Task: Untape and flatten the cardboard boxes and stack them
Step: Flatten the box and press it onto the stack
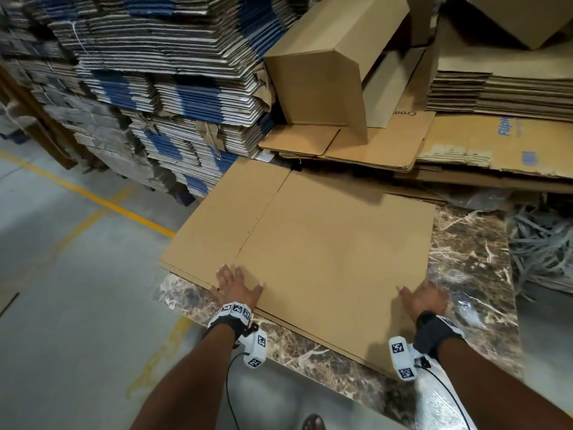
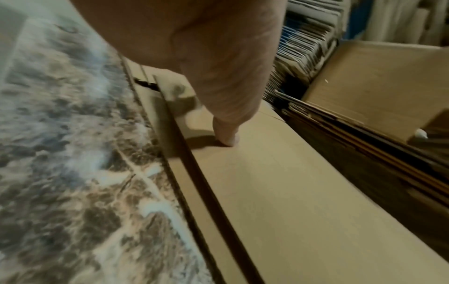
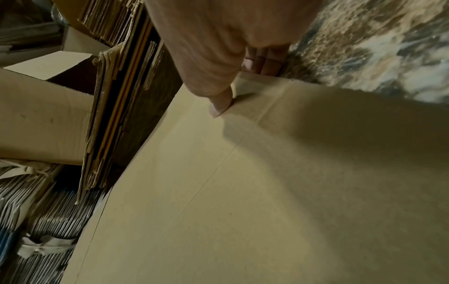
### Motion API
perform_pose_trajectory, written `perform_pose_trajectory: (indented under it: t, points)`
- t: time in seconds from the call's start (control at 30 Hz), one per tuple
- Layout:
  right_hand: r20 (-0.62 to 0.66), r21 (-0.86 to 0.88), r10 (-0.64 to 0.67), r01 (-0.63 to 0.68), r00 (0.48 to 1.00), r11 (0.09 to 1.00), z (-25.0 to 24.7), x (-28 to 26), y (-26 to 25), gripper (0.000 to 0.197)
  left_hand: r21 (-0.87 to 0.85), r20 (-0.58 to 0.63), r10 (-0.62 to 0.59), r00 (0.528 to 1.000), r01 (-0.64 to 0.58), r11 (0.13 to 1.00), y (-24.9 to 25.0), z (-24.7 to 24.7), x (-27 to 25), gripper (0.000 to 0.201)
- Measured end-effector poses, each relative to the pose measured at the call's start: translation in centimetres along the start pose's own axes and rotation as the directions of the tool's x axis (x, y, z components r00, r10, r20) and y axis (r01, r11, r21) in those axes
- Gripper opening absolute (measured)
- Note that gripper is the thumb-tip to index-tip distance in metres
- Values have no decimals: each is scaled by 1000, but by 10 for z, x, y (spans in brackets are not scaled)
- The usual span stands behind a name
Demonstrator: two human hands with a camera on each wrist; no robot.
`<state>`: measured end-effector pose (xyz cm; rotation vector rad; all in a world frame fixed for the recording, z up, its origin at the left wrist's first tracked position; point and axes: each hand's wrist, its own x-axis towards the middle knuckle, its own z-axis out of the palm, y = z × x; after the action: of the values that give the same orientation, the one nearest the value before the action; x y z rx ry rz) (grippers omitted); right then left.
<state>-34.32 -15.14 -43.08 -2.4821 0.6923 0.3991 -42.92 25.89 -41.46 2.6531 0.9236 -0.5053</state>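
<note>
A flattened brown cardboard box (image 1: 325, 252) lies on the marble-patterned table (image 1: 471, 249), its left part overhanging the table's edge. My left hand (image 1: 237, 285) rests flat on its near left edge with fingers spread; in the left wrist view the thumb (image 2: 227, 134) presses on the cardboard (image 2: 303, 192). My right hand (image 1: 423, 296) holds the box's near right edge. In the right wrist view its thumb (image 3: 219, 107) lies on top of the cardboard (image 3: 218, 192) and the fingers (image 3: 263, 61) bend down past the edge.
Beyond the table an opened, tilted box (image 1: 322, 72) stands on a low pile of flat cartons (image 1: 372, 150). Tall tied bundles of flat cartons (image 1: 155, 88) fill the left, more stacks (image 1: 511, 88) the right. Shredded strapping (image 1: 542, 249) lies at right. Yellow-lined floor (image 1: 93, 197) is at left.
</note>
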Motion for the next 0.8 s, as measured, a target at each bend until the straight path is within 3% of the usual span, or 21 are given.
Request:
perform_pose_trajectory:
  t: [0.13,0.27,0.37,0.5,0.6,0.8]
  points:
    - [46,-36,-22,23,999,999,0,5,5,70,-22,77,190,979,-188,982,18,8,3,95]
    - [-27,-143,-154,149,988,979,-4,-6,-6,80,80,57,208,977,-212,974,26,14,2,99]
    - [51,-219,-360,362,932,906,5,-18,-32,89,183,-47,244,969,-231,956,32,1,8,101]
    - [266,-251,-541,599,798,761,35,-27,-79,85,299,16,330,944,-320,899,36,-12,28,124]
    - [358,-290,-561,660,746,693,58,-29,-103,83,320,77,360,930,-365,874,33,-15,47,128]
    - [376,-327,-506,622,776,711,80,-17,-125,102,227,82,364,928,-373,900,30,-31,91,126]
